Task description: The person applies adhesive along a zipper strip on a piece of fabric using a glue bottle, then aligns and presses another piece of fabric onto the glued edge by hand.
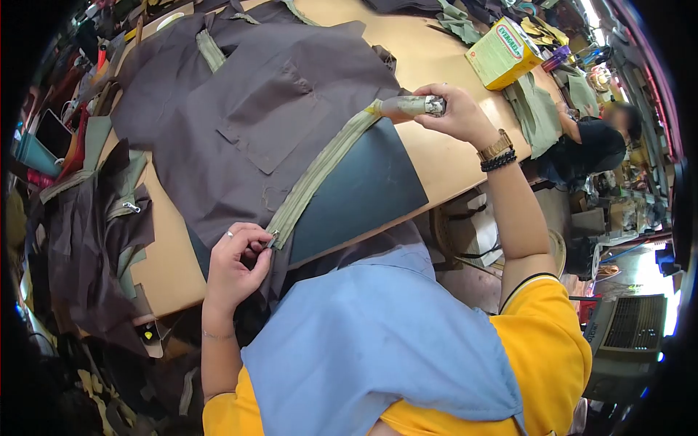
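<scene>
The two hands are well apart. The left hand pinches the near end of a long olive-green cloth zipper, and the zipper runs up and across toward the right hand. The right hand grips a pale, see-through tube with a yellow tip (the tip sits at the zipper's far end). Under the zipper are a big dark brown cloth and a flat black board, on a smooth tan table. A yellow-and-white tin stands farther back, near a person in black.
</scene>
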Available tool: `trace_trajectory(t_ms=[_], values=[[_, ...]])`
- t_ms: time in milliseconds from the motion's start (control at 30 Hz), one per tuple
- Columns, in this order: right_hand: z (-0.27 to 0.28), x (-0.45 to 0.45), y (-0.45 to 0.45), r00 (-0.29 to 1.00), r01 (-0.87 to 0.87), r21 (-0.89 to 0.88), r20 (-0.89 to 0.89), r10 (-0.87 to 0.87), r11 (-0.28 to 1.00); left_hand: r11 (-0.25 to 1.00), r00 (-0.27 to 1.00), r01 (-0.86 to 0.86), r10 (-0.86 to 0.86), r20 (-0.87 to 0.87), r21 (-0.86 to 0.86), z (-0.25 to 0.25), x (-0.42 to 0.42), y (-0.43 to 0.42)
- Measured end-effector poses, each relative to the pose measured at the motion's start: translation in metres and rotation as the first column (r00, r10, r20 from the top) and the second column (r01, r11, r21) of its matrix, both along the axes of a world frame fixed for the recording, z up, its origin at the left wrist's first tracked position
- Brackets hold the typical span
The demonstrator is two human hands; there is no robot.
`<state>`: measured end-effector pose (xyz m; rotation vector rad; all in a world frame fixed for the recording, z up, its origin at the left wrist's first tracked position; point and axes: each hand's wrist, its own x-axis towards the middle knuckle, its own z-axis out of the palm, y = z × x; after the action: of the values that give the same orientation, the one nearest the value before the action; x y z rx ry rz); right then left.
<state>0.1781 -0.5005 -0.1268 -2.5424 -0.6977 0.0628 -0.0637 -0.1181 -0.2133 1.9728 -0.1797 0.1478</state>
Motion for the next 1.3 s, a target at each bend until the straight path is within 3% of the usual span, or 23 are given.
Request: trace_trajectory(t_ms=[133,233,533,833,1300], values=[[0.000,-0.003,0.003,1.000,-0.014,0.002,-0.014,0.014,1.000,1.000,1.000,-0.004,0.004,0.005,-0.003,0.000,0.001,-0.001],[-0.003,-0.008,0.006,1.000,-0.021,0.129,-0.017,0.023,0.991,1.000,1.000,0.001,-0.001,0.013,-0.001,0.000,0.002,0.000],[-0.005,-0.019,0.013,0.997,-0.075,0.029,0.001,0.075,0.997,1.000,1.000,0.008,-0.008,0.015,-0.006,0.001,0.002,0.000],[-0.012,-0.033,0.019,0.995,-0.103,0.160,-0.001,0.104,0.982,1.000,1.000,0.015,-0.015,0.014,-0.018,0.000,0.001,0.000],[-0.020,-0.051,0.038,0.981,-0.191,0.141,0.010,0.192,0.971,1.000,0.999,0.012,-0.011,0.030,-0.005,-0.001,0.001,0.000]])
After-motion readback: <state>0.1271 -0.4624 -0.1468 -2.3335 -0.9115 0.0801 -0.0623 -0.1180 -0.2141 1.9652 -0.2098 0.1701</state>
